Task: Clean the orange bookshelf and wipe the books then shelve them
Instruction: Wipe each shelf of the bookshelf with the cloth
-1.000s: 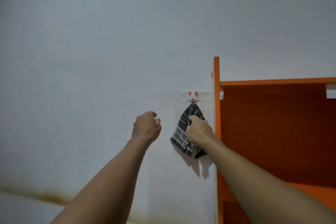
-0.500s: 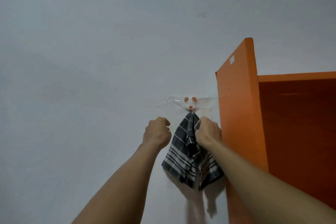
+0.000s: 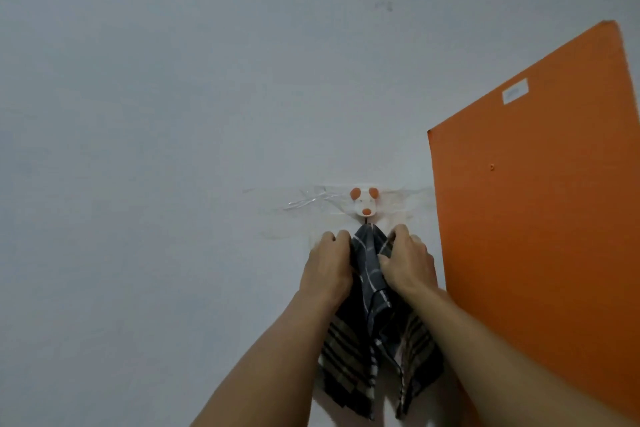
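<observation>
A dark grey checked cloth (image 3: 367, 270) hangs by one corner from a small white mouse-shaped hook (image 3: 363, 202) stuck to the pale wall. My left hand (image 3: 327, 265) grips the cloth's left side just below the hook. My right hand (image 3: 408, 262) grips its right side at the same height. The cloth's lower part drapes down between and under my forearms. The orange bookshelf (image 3: 540, 218) stands right of the hook; only its outer side panel shows, with a small white sticker near the top. No books are in view.
Clear tape (image 3: 304, 201) holds the hook's backing to the wall. A faint dark smudge (image 3: 384, 5) marks the wall high up. The bare pale wall fills the left and top of the view.
My left hand has moved right and closed on the cloth, joining my right hand. My view has come closer and swung left, so the shelf's inside is gone and only its side panel shows.
</observation>
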